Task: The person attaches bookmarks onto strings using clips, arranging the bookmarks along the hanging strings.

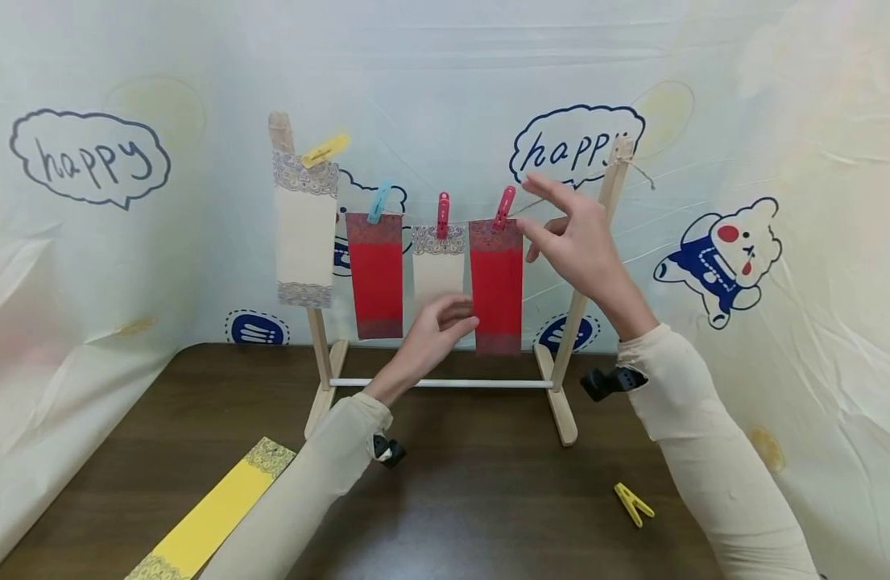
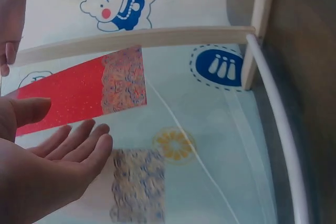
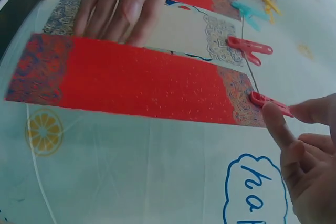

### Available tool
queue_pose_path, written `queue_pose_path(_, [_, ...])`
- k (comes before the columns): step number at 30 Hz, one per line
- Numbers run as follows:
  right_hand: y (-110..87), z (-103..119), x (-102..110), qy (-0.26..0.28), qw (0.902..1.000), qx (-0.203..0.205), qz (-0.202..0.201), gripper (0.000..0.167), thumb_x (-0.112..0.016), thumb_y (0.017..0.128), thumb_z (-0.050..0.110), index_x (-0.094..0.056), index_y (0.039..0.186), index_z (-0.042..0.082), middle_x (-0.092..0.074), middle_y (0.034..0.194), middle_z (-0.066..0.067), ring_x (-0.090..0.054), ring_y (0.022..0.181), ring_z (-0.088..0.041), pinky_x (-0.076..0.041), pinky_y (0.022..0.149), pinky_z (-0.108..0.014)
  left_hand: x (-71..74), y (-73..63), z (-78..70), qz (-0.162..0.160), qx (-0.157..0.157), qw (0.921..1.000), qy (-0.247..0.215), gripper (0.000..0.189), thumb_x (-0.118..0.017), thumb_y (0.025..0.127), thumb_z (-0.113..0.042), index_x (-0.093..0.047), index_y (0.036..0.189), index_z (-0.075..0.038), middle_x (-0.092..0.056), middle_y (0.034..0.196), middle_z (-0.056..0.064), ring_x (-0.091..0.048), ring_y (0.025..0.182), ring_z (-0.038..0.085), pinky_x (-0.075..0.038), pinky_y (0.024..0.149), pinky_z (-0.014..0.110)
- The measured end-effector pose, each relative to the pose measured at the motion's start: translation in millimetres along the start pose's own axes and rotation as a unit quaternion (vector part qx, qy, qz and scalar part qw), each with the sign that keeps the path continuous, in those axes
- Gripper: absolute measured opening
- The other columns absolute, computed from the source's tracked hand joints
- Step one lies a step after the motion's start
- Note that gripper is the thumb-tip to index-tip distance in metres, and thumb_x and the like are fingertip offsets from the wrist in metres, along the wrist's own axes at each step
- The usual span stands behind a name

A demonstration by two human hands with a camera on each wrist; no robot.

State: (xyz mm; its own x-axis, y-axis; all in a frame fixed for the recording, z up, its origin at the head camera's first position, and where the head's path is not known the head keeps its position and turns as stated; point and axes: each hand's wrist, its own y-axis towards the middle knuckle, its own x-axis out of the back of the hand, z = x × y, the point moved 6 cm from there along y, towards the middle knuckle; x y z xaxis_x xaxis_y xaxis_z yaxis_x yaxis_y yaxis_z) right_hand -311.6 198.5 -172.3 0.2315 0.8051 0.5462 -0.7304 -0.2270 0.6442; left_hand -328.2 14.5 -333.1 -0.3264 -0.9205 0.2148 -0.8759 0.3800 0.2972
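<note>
A red strip of card (image 1: pixel 497 290) with patterned ends hangs from a string by a red clothespin (image 1: pixel 504 208). My right hand (image 1: pixel 578 242) is beside that clothespin, thumb and forefinger spread apart around its upper end; in the right wrist view its fingertips come close to the clip, and contact is hard to tell. Low between this strip and a cream strip (image 1: pixel 439 274) is my left hand (image 1: pixel 440 330), fingers loosely bent and holding nothing. It partly hides the cream strip, which a second red clothespin (image 1: pixel 443 216) holds.
Further left hang another red strip (image 1: pixel 375 278) under a blue clothespin (image 1: pixel 378 202) and a long cream strip (image 1: pixel 305 234) under a yellow one. Wooden posts (image 1: pixel 569 338) carry the string. On the table lie a yellow strip (image 1: pixel 213 507) and a yellow clothespin (image 1: pixel 634 505).
</note>
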Motion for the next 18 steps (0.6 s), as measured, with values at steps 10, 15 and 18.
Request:
queue_pose_path(10, [-41.3,5.8,8.2,-0.024,0.9966,0.055,-0.056,0.038,-0.068,0.095,0.013,-0.062,0.133,0.014,-0.067,0.127,-0.003,-0.069,0.066,-0.012,-0.048,0.056,-0.017,15.2,-31.1,8.6,0.017,-0.011,0.9988,0.045,0.040,-0.066,0.097,-0.020,-0.056,0.134,-0.012,-0.061,0.132,0.010,-0.061,0.117,0.021,-0.048,0.102,0.040])
queue_pose_path(15, [-60.6,-1.7,1.9,-0.016,0.9980,0.050,-0.037,0.036,-0.068,0.095,0.011,-0.064,0.130,0.014,-0.070,0.119,-0.005,-0.071,0.069,-0.014,-0.053,0.064,-0.016,20.4,-45.6,7.3,0.019,-0.022,0.9977,0.062,0.040,-0.067,0.096,-0.015,-0.054,0.133,-0.008,-0.060,0.131,0.012,-0.060,0.117,0.025,-0.049,0.101,0.040])
queue_pose_path(18, [-69.9,-4.2,-1.4,-0.018,0.9981,0.052,-0.028,0.035,-0.068,0.094,0.008,-0.065,0.129,0.012,-0.072,0.116,-0.007,-0.072,0.072,-0.014,-0.053,0.066,-0.015,22.3,-53.4,5.1,0.017,-0.024,0.9970,0.072,0.040,-0.066,0.096,-0.013,-0.054,0.133,-0.005,-0.060,0.132,0.014,-0.060,0.119,0.028,-0.049,0.101,0.041])
